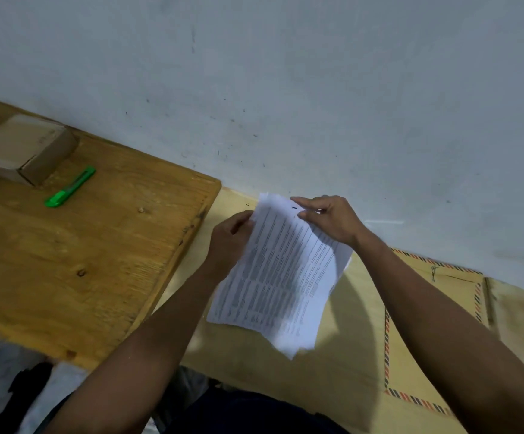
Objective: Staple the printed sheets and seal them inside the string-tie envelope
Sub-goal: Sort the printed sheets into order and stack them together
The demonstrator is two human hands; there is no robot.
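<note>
A stack of white printed sheets [281,277] is held tilted above the pale table near the wall. My left hand [231,238] grips the stack's left edge, thumb on top. My right hand [329,219] holds the top right corner, fingers curled over it and the index finger stretched along the top edge. A tan string-tie envelope [417,333] with a red and dark striped border lies flat on the table to the right, partly under my right forearm. Its string button [433,270] shows near the far edge. No stapler is in view.
A raised wooden board [82,245] fills the left side. On it lie a green utility knife [70,187] and a cardboard box [24,148]. A grey wall [285,89] runs right behind the table. Cloth and dark clothing sit below the table's near edge.
</note>
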